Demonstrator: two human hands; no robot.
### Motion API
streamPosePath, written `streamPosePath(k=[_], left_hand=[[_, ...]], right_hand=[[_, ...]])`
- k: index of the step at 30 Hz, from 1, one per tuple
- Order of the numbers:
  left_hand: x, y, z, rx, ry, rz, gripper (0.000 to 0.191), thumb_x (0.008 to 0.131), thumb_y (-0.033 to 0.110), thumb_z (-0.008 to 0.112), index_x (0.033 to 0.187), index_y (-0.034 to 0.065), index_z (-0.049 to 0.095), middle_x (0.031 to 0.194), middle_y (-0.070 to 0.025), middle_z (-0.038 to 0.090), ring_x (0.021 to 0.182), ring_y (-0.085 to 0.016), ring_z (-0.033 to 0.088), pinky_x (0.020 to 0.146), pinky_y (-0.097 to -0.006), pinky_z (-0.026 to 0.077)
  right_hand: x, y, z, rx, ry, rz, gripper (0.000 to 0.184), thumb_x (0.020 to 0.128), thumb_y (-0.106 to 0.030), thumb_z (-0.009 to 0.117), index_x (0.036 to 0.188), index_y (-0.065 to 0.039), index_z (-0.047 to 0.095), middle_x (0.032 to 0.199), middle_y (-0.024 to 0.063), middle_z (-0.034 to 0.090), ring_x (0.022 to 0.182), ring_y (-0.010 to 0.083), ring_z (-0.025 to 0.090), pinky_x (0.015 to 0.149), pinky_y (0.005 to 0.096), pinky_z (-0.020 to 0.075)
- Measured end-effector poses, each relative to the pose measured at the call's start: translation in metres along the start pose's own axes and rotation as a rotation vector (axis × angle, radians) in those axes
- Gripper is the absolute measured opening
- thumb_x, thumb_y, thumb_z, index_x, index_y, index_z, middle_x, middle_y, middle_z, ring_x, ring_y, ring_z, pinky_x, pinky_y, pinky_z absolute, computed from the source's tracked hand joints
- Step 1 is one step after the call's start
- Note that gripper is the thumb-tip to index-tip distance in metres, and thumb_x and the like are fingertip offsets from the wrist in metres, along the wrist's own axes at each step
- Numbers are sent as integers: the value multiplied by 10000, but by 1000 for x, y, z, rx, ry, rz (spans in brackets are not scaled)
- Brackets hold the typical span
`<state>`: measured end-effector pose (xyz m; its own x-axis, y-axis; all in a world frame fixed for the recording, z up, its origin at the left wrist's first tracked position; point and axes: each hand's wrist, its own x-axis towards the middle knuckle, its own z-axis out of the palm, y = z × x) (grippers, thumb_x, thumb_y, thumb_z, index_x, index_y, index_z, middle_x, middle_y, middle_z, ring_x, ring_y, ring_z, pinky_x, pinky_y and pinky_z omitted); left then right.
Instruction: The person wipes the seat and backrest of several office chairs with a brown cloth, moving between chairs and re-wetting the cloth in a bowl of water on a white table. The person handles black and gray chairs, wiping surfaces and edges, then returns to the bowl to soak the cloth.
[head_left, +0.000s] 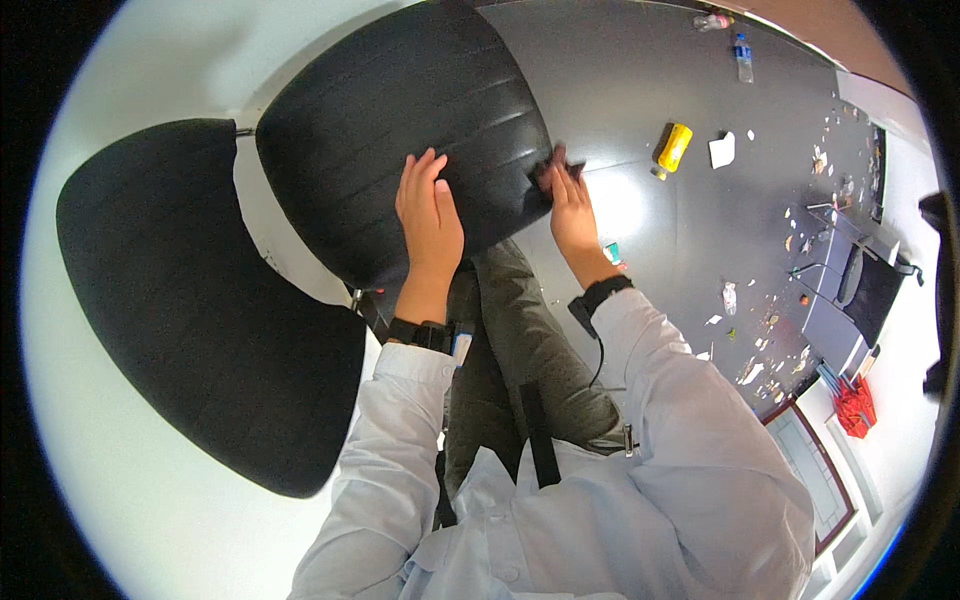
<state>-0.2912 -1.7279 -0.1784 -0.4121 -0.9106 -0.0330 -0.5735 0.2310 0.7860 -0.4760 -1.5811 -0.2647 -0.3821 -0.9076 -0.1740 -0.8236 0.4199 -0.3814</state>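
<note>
A black padded chair seat (390, 127) with stitched lines fills the upper middle, and a black chair backrest (202, 315) lies to its left, joined by short metal bars. Over the near part of the seat is my left hand (431, 214), its fingers extended and nothing in it; whether it touches the surface is unclear. My right hand (571, 206) is at the seat's right edge, its fingers against a dark reddish cloth (551, 172). That cloth is blurred and partly hidden by the fingers.
Litter lies on the dark floor (622, 97): a yellow bottle (675, 148), white paper (722, 150), plastic bottles (743, 60) and many scraps. At the right stand a black chair (870, 289) and a red folded umbrella (855, 407). A white wall (172, 67) borders the chair at left.
</note>
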Motion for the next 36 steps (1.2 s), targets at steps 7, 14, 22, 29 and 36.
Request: streamPosePath(k=[7, 14, 22, 29, 36], left_hand=[[-74, -26, -14, 30, 97, -152, 349, 1010, 207, 357, 1218, 16, 562, 1335, -177, 528, 1315, -376, 412, 1102, -475, 303], [-96, -53, -33, -74, 221, -306, 352, 1022, 214, 352, 1249, 29, 547, 1350, -161, 517, 1328, -343, 396, 1117, -439, 282], [-108, -57, -47, -135, 283, -343, 327, 1018, 185, 364, 1224, 14, 552, 1318, -166, 535, 1287, -338, 438, 1090, -420, 323], [-103, -67, -48, -161, 385, -407, 319, 1019, 191, 369, 1215, 19, 553, 1296, -157, 536, 1255, -332, 453, 1082, -425, 328], [-63, -66, -61, -177, 499, -469, 313, 1028, 198, 354, 1218, 44, 550, 1302, -135, 532, 1270, -305, 442, 1085, -413, 330]], right_hand=[[-37, 7, -36, 620, 287, 549, 313, 991, -176, 481, 1249, -20, 568, 1125, 181, 664, 1005, 293, 660, 871, 354, 497], [46, -44, -5, 173, 244, -280, 319, 910, -157, 580, 1224, -101, 603, 1398, 138, 495, 1324, 306, 428, 1117, 517, 234], [-47, -117, 39, 84, -228, -671, 535, 811, -122, 622, 1335, -174, 530, 1473, 72, 414, 1367, 233, 371, 1123, 482, 249], [9, -95, 34, -142, -179, -982, 422, 865, -141, 495, 1283, -162, 555, 1418, 30, 487, 1319, 200, 440, 1113, 411, 314], [144, -75, -10, 211, 223, -182, 339, 929, -87, 505, 1263, -36, 542, 1367, 196, 507, 1313, 364, 431, 1109, 541, 272]])
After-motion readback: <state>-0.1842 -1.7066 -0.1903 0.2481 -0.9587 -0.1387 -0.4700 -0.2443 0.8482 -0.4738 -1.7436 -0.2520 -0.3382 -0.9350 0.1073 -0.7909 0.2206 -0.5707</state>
